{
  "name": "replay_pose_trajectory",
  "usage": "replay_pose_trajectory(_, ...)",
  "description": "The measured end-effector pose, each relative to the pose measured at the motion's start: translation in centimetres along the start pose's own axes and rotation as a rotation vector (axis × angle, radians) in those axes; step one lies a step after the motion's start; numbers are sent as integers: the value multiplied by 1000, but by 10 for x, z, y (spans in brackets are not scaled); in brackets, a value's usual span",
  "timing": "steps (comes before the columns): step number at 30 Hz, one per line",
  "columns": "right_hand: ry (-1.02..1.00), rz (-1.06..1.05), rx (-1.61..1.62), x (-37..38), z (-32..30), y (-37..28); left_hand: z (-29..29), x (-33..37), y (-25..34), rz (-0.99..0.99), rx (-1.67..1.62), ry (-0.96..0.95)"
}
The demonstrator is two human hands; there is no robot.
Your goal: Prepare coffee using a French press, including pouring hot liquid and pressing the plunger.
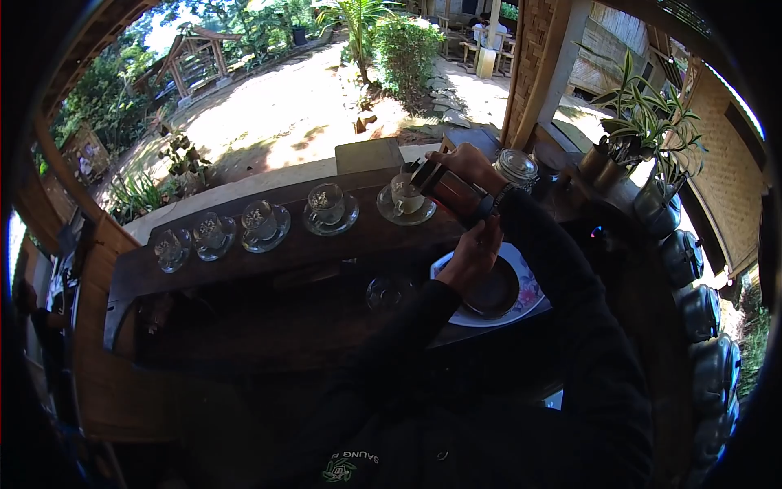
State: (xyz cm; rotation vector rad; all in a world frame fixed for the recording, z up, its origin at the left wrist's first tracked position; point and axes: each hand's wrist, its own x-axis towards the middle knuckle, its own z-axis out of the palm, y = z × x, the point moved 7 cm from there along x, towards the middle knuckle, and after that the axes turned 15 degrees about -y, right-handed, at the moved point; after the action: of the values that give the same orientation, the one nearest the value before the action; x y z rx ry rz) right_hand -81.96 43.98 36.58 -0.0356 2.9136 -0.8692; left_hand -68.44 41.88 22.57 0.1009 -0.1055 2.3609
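Head view: your right hand (471, 165) has its fingers closed round the upper side of a coffee press (463, 198), exact hold partly hidden. Your left hand (474, 254) grips its lower end. Press held aslant, top end at the rim of a glass cup (405, 196) on a saucer (397, 214); can't tell whether they touch. Four more cups (327, 205) on saucers run leftward along the dark wooden counter (281, 259). Flowered tray (529, 295) beside your left hand, glass jar (517, 169) near your right wrist
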Motion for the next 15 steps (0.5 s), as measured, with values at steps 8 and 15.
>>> replay_pose_trajectory(8,-18,1,-43,1,-3,-10,8,2,2,21,8,27)
replay_pose_trajectory(15,-43,-68,9,3,-3,-10,19,3,-1,24,49,-4)
